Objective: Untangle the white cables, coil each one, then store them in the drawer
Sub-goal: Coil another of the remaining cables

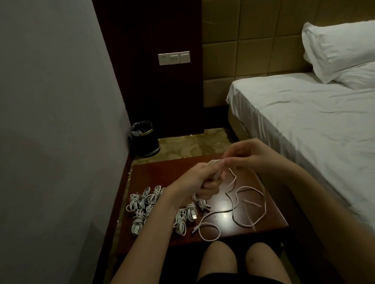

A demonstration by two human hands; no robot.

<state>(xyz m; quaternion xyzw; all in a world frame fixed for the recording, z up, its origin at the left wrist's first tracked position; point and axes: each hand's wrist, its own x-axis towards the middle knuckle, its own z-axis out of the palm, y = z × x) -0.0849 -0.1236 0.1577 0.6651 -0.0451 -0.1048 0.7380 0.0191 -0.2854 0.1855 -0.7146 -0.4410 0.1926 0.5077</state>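
So we've got our left hand [199, 181] curled round a small started coil of white cable [216, 168], and our right hand [251, 156] just beside it, fingertips pinching the strand right where it feeds onto the coil. The rest of that loose cable [244, 202] trails down from our fingers and snakes over the nightstand [272, 218] below and toward us, ending in a little loop with the plug near the front edge. Off to the left of our left-hand fingers, partly under the wrist, sits the pile of coiled cables [142, 204], already bundled. Drawer isn't in view, so no idea where that is. Main risk imo: the slack has a couple of crossing loops, so if we wind too fast it could kink or knot, or the dragging tail could snag the finished bundles. Loose grip and the coil springs open too.
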